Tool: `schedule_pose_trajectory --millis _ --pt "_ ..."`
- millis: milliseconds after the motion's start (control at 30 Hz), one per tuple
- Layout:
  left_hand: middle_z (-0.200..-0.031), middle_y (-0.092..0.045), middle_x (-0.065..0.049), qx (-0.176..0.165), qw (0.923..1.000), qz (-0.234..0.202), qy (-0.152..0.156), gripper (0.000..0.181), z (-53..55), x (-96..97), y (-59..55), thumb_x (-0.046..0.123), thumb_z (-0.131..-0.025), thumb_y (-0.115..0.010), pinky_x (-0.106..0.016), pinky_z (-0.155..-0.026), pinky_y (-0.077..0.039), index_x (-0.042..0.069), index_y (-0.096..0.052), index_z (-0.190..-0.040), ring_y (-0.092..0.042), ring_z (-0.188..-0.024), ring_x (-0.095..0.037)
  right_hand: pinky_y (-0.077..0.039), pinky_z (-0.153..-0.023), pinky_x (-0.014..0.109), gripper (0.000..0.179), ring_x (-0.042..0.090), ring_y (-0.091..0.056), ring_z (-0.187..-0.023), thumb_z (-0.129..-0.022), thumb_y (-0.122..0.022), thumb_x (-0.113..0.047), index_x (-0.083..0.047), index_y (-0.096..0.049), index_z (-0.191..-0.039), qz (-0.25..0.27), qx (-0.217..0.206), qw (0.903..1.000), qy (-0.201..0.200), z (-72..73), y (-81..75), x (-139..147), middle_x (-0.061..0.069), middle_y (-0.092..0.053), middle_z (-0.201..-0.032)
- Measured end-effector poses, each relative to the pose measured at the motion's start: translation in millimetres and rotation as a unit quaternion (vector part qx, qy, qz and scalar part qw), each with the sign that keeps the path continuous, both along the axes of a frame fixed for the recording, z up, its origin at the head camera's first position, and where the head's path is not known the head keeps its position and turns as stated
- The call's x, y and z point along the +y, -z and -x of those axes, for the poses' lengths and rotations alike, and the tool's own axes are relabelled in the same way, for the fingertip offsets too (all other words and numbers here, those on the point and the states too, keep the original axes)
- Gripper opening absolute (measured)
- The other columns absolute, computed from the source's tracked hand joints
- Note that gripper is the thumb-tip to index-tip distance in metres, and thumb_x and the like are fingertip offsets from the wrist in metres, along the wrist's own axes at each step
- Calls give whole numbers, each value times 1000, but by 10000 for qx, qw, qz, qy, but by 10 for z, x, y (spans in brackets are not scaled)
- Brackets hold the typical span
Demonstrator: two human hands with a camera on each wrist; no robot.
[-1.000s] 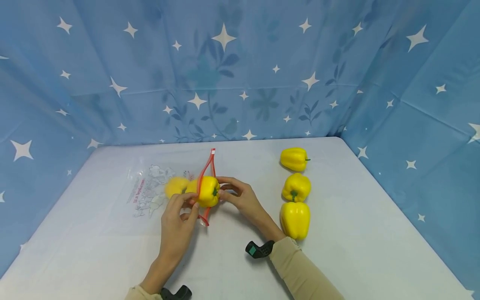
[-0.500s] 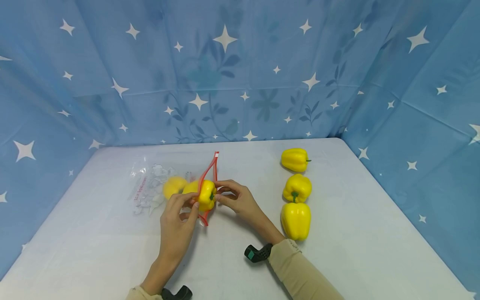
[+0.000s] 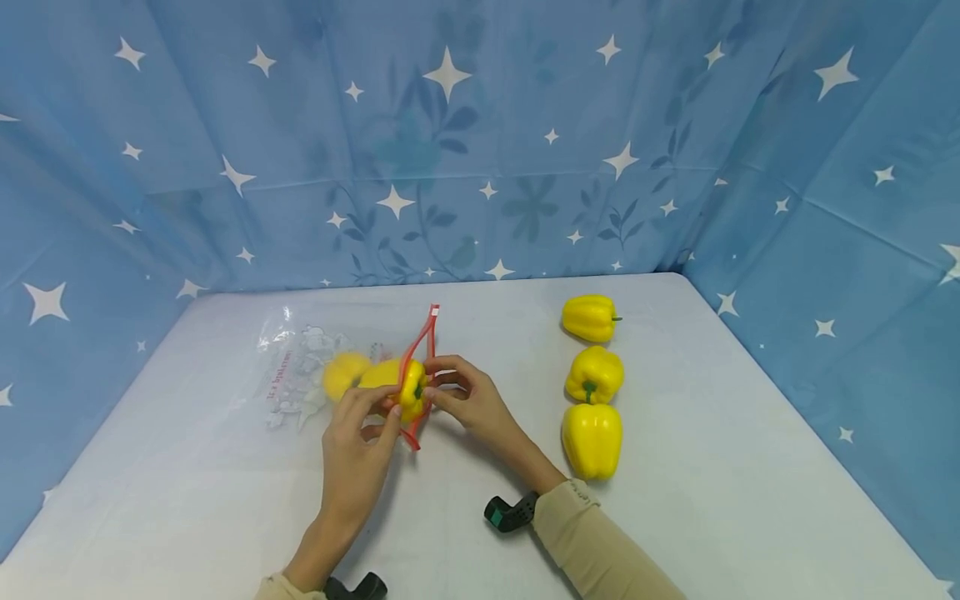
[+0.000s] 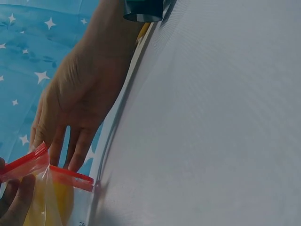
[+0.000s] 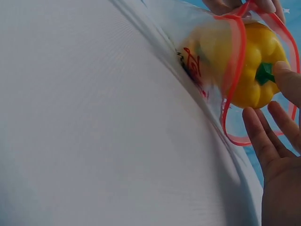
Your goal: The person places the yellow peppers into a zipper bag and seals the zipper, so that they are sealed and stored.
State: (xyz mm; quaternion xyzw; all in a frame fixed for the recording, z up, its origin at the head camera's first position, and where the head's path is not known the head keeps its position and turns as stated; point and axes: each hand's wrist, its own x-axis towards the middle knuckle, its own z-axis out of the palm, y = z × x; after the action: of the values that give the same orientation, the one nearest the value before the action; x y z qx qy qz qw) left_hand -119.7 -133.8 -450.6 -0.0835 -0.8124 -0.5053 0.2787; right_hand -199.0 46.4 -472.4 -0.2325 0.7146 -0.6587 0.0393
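Sleeves (image 3: pixel 611 533) of plain beige cloth are seen nearest, with black wrist devices (image 3: pixel 510 512) of smooth casing worn beside them. By the left hand (image 3: pixel 355 448) the soft red rim (image 5: pixel 239 52) of a clear plastic bag (image 3: pixel 296 392) is pinched in a narrow grip. The grip of the right hand (image 3: pixel 482 408) is wide, and its nearly straight fingers and thumb are set against a glossy, lobed yellow pepper (image 3: pixel 412 404). By the bag's mouth this pepper is ringed, its green stem (image 5: pixel 265 74) turned outward and much of its body inside. Farther left in the bag, a second pepper (image 3: pixel 343 375) is veiled by film printed with grey line drawings and red lettering. At right, on the smooth white worktop (image 3: pixel 750 467), a blocky near pepper (image 3: pixel 591 442), a rounder middle pepper (image 3: pixel 595 373) and a longer far pepper (image 3: pixel 587 318) are ranged in a line. Beyond, a creased blue curtain (image 3: pixel 487 108) is patterned with pale stars and leaves.

In the right wrist view the thumb is shown touching the stem, a contact barely made out in the head view. The three loose peppers are clearly shown only in the head view.

Five peppers are counted: two at the bag, three loose; besides these, one bag, two hands, two sleeves and two wrist devices are seen.
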Motion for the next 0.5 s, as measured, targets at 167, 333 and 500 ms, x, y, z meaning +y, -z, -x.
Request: schedule_pose_trajectory --millis 167,333,500 --pt "-102 -64 -3 -11 10000 -18 -27 29 -11 6 -17 -6 -88 -77 -12 -72 -58 6 -74 -115 -67 -96 -14 -61 -94 25 38 27 -63 -123 -100 -71 -15 -17 -61 -136 -78 77 9999 -11 -24 -18 -33 7 -61 -137" --pt "-102 -65 -4 116 9999 47 -23 30 -19 16 -22 -8 -87 -77 -13 -72 -59 5 -74 -115 -67 -94 -18 -60 -97 25 39 28 -64 -124 -100 -71 -15 -17 -62 -137 -196 132 9997 -76 -23 -7 -28 7 -63 -138" --pt "-102 -66 -4 224 9997 114 31 31 -27 28 -24 -10 -86 -77 -17 -72 -61 4 -74 -114 -67 -93 -18 -57 -104 28 43 30 -63 -130 -101 -68 -11 -14 -60 -143 -219 204 9990 -341 -24 -6 -31 9 -61 -144"
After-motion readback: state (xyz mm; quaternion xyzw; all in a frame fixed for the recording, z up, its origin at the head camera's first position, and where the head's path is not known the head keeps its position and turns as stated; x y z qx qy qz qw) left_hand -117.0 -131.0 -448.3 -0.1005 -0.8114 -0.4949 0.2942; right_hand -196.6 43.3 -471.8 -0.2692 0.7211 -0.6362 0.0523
